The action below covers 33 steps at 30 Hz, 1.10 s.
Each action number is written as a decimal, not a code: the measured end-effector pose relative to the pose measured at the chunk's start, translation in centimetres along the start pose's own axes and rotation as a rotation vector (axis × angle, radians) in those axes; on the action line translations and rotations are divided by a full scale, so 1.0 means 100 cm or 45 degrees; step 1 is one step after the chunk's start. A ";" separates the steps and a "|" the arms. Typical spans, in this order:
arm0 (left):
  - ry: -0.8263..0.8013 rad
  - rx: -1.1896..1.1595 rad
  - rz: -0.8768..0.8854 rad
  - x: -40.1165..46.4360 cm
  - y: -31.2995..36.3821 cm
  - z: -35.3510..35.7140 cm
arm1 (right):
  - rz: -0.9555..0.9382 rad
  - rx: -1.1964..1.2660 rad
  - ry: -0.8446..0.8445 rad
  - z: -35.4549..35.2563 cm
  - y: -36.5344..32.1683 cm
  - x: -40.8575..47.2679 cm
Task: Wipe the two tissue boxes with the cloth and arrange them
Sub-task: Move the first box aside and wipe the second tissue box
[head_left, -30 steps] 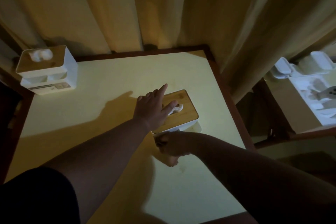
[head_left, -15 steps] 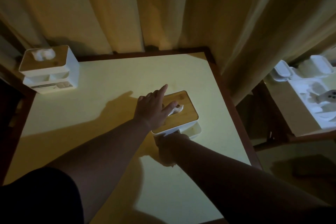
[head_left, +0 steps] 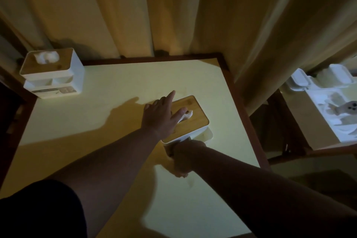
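Head view: two tissue boxes [head_left: 185,120] [head_left: 53,74] — left hand [head_left: 160,119] flat, open, on one; right hand [head_left: 180,157] gripping the cloth [head_left: 170,162].

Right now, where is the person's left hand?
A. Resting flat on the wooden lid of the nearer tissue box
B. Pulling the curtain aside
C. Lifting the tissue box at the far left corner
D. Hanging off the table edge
A. The left hand lies open, palm down, on the wooden lid of the nearer tissue box, fingers spread, beside the tissue poking out of its slot.
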State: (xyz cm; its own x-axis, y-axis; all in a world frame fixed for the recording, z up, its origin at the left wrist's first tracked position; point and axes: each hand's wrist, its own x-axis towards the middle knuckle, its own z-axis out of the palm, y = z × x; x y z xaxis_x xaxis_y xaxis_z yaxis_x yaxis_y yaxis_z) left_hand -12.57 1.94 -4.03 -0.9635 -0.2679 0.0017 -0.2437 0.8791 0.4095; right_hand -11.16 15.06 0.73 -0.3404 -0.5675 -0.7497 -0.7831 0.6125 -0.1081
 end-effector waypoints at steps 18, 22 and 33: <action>-0.239 -0.094 -0.073 0.005 0.003 -0.015 | 0.132 2.285 0.728 0.061 0.100 -0.058; -0.334 0.086 0.113 -0.001 0.007 -0.027 | 0.079 2.526 0.742 0.061 0.109 -0.059; -0.419 0.251 -0.009 -0.016 0.029 -0.037 | -0.305 2.189 0.308 0.057 0.143 -0.084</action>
State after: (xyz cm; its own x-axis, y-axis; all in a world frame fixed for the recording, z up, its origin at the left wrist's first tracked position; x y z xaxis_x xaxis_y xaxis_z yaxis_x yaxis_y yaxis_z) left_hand -11.32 3.50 0.56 -0.9379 -0.1615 -0.3069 -0.2363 0.9453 0.2248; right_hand -16.51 31.69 1.74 -0.4982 -0.6884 -0.5272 0.5145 0.2547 -0.8188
